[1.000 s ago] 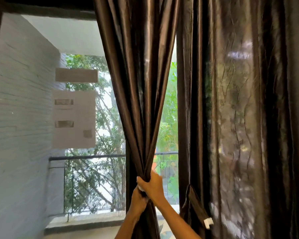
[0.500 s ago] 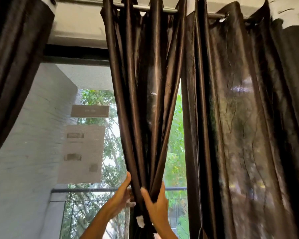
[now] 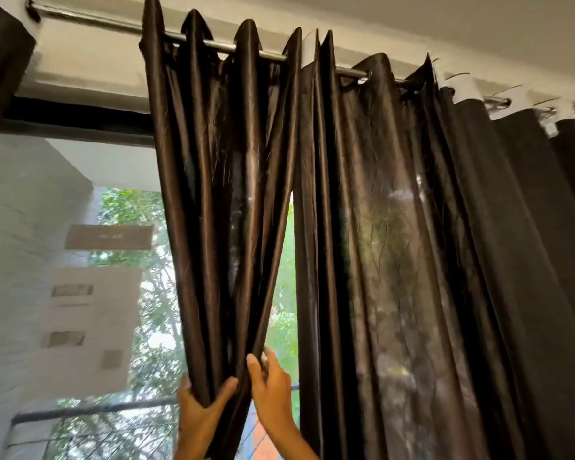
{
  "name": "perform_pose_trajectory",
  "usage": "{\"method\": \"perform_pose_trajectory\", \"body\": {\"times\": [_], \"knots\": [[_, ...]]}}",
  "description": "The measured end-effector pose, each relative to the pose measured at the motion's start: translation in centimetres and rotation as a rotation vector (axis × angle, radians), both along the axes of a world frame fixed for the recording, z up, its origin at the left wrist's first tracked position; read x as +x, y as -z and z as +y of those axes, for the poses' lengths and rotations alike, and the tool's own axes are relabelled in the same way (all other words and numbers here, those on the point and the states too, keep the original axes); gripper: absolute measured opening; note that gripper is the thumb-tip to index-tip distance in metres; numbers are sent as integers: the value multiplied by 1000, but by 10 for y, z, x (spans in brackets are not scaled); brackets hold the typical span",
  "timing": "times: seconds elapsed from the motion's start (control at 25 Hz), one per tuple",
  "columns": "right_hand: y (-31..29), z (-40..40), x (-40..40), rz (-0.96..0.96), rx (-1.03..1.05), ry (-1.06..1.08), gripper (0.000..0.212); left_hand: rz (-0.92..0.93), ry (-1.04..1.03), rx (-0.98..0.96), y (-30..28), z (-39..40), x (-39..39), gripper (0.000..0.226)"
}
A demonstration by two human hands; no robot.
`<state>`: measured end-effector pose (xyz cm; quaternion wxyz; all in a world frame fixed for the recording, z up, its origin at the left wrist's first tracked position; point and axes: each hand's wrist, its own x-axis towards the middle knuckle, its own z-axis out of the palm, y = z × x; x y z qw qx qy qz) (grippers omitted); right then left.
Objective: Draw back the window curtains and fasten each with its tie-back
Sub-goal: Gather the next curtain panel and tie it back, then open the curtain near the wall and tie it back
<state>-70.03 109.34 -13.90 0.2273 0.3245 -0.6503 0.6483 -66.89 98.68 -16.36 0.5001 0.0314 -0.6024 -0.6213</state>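
A gathered dark brown satin curtain [image 3: 219, 200] hangs in folds from the metal rod [image 3: 93, 19]. My left hand [image 3: 198, 416] grips its lower left folds, thumb in front. My right hand [image 3: 269, 390] pinches the curtain's right edge with thumb and fingers. To the right a second brown curtain [image 3: 395, 260] hangs spread out across the window. No tie-back shows in this view.
Another dark curtain edge [image 3: 0, 61] sits at the top left. Behind the glass are a white brick wall [image 3: 20, 260], a balcony railing [image 3: 90, 410] and green trees. A darker curtain panel [image 3: 545, 227] fills the far right.
The view tilted up, bringing the rod into sight and dropping the tie-back out of frame. My hands moved from the tie point up onto the folds, spreading them.
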Motion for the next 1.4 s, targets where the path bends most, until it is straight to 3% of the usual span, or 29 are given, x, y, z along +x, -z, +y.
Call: {"method": "perform_pose_trajectory", "body": {"times": [0.04, 0.12, 0.2, 0.28, 0.4, 0.44, 0.64, 0.92, 1.16, 1.28, 1.4], "knots": [[-2, 10, -2, 15, -6, 4, 29, 55, -234, 13, -7, 6, 0, 111], [-9, 33, -4, 74, -6, 55, 38, 142, -703, -185, -25, 17, 1, 91], [-17, 56, -8, 176, 9, 146, 34, 230, -897, -429, -54, 36, 6, 63], [-30, 77, -9, 287, 12, 239, 32, 312, -887, -697, -84, 60, 8, 45], [-53, 102, -15, 429, -33, 359, 27, 288, -573, -881, -115, 92, 5, 24], [-60, 108, -17, 450, -72, 389, 26, 234, -491, -894, -121, 99, 0, 22], [-84, 132, -38, 451, -174, 563, 27, 180, -462, -1144, -133, 126, -33, 30], [-123, 154, -57, 293, -72, 578, 57, -35, -278, -875, -157, 157, -56, 77], [-179, 156, -70, 205, -50, 574, 66, -178, -227, -777, -188, 176, -84, 85], [-201, 161, -85, 209, 19, 609, 55, -156, -282, -711, -197, 196, -100, 86], [-212, 175, -104, 248, 39, 610, 22, -173, -299, -672, -207, 214, -124, 69]]}}
